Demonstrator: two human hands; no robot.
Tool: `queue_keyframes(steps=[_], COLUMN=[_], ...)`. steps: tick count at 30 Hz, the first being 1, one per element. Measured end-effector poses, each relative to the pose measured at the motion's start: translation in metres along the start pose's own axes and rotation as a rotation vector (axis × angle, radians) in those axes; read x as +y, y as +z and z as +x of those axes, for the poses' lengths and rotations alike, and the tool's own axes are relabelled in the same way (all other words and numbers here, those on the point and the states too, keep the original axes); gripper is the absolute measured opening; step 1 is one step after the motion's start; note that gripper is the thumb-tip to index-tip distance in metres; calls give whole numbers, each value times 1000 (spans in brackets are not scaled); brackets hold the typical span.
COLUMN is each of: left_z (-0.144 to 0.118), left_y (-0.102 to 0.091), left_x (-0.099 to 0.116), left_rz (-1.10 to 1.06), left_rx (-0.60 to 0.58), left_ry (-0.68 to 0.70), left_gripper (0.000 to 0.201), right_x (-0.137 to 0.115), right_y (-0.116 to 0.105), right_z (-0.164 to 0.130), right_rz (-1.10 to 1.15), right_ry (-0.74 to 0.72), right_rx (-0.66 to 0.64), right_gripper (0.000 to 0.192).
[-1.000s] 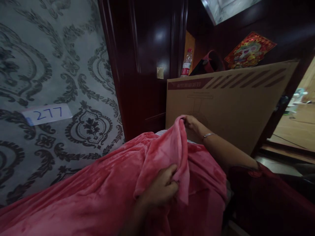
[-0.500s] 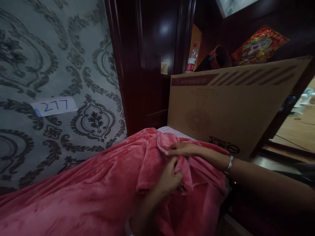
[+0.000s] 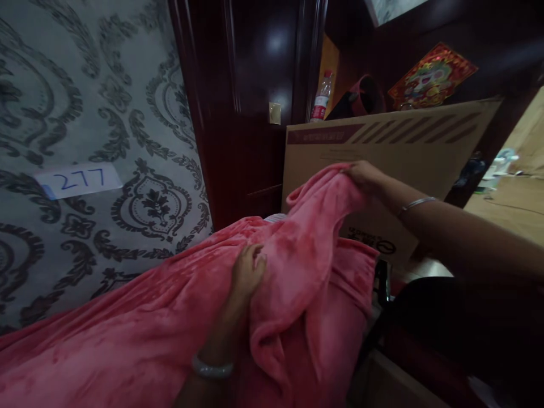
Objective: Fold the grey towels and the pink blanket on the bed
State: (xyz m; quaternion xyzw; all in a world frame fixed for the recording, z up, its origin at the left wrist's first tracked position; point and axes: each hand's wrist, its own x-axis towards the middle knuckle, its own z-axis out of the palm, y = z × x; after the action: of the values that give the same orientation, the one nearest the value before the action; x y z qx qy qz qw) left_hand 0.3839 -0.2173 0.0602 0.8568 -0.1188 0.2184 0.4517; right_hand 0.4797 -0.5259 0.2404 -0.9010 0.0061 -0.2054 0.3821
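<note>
A pink plush blanket [image 3: 170, 317] spreads over the surface before me. Its right-hand part is lifted into a draped fold. My right hand [image 3: 362, 173] is closed round the raised upper corner of that fold, in front of the cardboard box. Lower and to the left, my left hand [image 3: 247, 272] rests on the blanket beside the fold, fingers slightly bent and apart, holding nothing that I can see. A small bit of striped cloth [image 3: 275, 217] shows past the blanket's far edge.
A large cardboard box [image 3: 403, 153] stands behind the blanket on the right. Above its top edge appear a bottle [image 3: 321, 99] and a red decoration [image 3: 431, 76]. Patterned wallpaper [image 3: 148, 204] with a paper label [image 3: 80, 179] is at left, next to a dark wooden door [image 3: 259, 62].
My right hand has risen up and to the right, pulling the blanket's corner up with it. My left hand has moved left from the bunched cloth and its fingers have loosened.
</note>
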Motion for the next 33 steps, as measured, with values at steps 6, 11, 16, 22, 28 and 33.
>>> queue_keyframes(steps=[6,11,16,22,28,33], left_z=[-6,-16,-10,-29,-69,-74], left_y=[10,18,15,21,51,64], left_x=[-56,-73,-55,18,55,52], left_rz=[526,664,482,339,499,329], left_rx=[-171,-239,-140,-281,-620,-816], left_ry=[-98,-131,23,306,272,259], left_gripper=[52,53,37,18,34,15], right_x=[11,36,52,62,74,78], right_y=[-50,-48,-50,-54,-45,-40], right_z=[26,32,31,32,32,33], right_rz=[-249,-409,-413,-514,-523,-391], right_ry=[-26,16,3,-33,-67,-33], right_rx=[226,171,184,206,95,136], right_gripper=[36,28,30,32,31,36])
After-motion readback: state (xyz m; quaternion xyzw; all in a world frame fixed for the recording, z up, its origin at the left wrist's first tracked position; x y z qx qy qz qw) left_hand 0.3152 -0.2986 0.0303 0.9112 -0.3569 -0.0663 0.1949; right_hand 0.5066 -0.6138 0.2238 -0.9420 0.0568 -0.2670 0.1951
